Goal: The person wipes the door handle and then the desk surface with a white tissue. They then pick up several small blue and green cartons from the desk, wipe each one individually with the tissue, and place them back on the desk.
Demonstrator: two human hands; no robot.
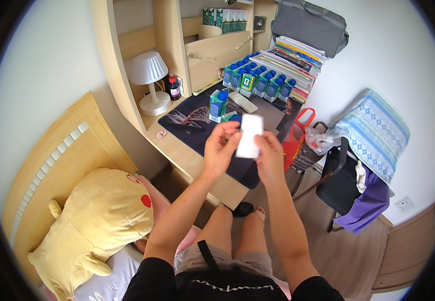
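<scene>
A blurred white rectangular piece (250, 136), which looks like folded paper or tissue, is held up above the desk. My right hand (270, 152) grips its right side, with the thumb on the near face. At its left edge is my left hand (221, 146), fingers bent and thumb close to the piece; whether it grips the edge is unclear. Just beyond my hands, a blue-capped drink carton (217, 107) stands upright on the dark desk mat (187, 113). Another carton (231, 116) is partly hidden behind my left hand.
Rows of similar cartons (262, 81) stand at the back beside stacked books (296, 64). A white remote control (242, 101) lies before them. On the left are a lamp (151, 84) and a bottle (174, 88). Bags (296, 143) and a black chair (338, 184) stand right, a yellow plush toy (100, 218) left.
</scene>
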